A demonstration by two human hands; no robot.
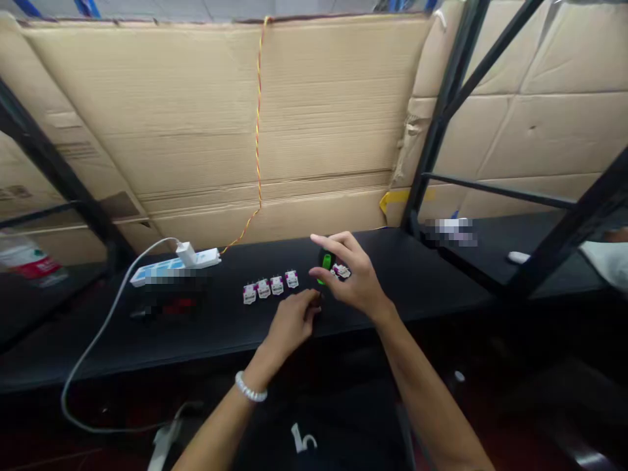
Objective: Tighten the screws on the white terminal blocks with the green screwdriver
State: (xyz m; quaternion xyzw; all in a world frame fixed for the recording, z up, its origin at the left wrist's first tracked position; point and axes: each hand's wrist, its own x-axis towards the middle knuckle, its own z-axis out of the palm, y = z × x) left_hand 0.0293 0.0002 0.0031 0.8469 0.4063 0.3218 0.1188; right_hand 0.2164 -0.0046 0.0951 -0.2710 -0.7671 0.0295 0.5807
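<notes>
Four white blocks point(271, 286) set in a row on a black table point(417, 275), a fifth block point(342, 271) by the hands.

Left hand point(290, 325) curled, nothing seen held; a green and black thing point(326, 261) is cupped by the right hand point(357, 281), grip unclear.

The right hand point(356, 275) partly hides a green-and-black object point(326, 261); the item point(450, 231) on the far shelf point(549, 265) is blurred.
</notes>
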